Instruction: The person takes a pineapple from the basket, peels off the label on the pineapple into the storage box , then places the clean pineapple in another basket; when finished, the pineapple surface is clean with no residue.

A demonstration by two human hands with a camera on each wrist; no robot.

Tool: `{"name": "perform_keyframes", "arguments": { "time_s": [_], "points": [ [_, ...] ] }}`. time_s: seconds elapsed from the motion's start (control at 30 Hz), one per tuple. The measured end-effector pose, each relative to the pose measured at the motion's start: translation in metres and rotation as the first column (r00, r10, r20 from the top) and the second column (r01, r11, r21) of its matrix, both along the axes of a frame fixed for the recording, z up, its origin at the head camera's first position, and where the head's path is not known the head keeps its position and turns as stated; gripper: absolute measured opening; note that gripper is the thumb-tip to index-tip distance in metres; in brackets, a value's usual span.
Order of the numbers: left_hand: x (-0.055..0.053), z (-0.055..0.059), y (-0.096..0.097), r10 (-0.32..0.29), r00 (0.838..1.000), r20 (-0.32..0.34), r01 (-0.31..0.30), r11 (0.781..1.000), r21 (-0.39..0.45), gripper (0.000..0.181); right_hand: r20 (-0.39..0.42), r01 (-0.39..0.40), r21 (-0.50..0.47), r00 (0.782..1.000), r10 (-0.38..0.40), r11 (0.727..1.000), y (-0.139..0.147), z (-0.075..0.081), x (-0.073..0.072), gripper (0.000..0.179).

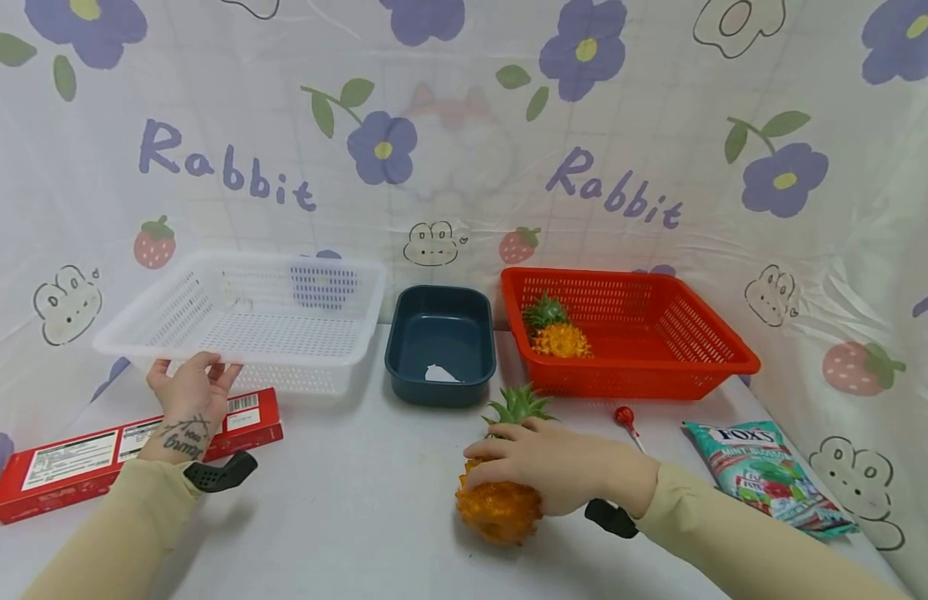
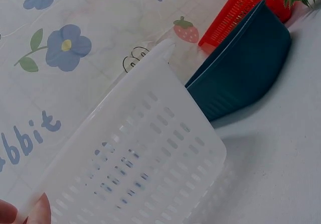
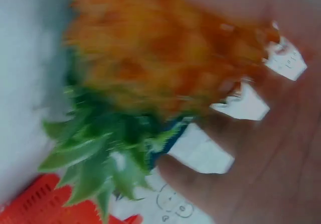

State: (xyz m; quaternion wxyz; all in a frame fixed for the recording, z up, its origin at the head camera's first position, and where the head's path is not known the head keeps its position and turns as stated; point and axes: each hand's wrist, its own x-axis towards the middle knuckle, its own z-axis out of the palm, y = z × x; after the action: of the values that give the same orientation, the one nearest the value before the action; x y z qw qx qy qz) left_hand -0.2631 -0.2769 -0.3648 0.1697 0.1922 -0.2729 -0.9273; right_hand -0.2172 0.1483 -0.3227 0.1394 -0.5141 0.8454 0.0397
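Observation:
At the left, the front rim of a white plastic basket (image 1: pixel 343 364) is pinched between the thumb and fingers of my left hand (image 1: pixel 190 390). In the left wrist view that basket (image 2: pixel 165 148) looks tilted in the picture, with only fingertips (image 2: pixel 40 211) visible at its rim. My right hand (image 1: pixel 557 462) grips an orange toy-like pineapple (image 1: pixel 499 512) from above, fingers curled over its upper side. In the blurred right wrist view, the pineapple's green leaves (image 3: pixel 100 153) point away from the palm. Whether it touches the table cannot be told.
A dark blue bin (image 1: pixel 441 393) with a white scrap stands between the baskets. The red basket (image 1: pixel 636 379) holds another pineapple (image 1: pixel 561 340). A red lollipop (image 1: pixel 624 416) and a green candy bag (image 1: pixel 771 479) lie at the right; a long red box (image 1: pixel 73 467) lies below my left wrist.

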Motion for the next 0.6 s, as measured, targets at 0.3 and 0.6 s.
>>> {"name": "perform_keyframes", "arguments": {
  "time_s": [0.3,0.6],
  "points": [
    [-0.001,-0.002,0.000,-0.004,1.000,0.001,0.004,1.000,0.008,0.073,0.263,0.441,-0.090,0.875,-0.406,0.893,-0.016,0.010,0.010,0.067],
    [-0.001,-0.002,-0.001,0.000,1.000,-0.009,0.000,1.000,0.011,0.073,0.173,0.687,-0.077,0.723,-0.669,0.723,-0.034,0.002,0.013,0.087]
  ]
}}
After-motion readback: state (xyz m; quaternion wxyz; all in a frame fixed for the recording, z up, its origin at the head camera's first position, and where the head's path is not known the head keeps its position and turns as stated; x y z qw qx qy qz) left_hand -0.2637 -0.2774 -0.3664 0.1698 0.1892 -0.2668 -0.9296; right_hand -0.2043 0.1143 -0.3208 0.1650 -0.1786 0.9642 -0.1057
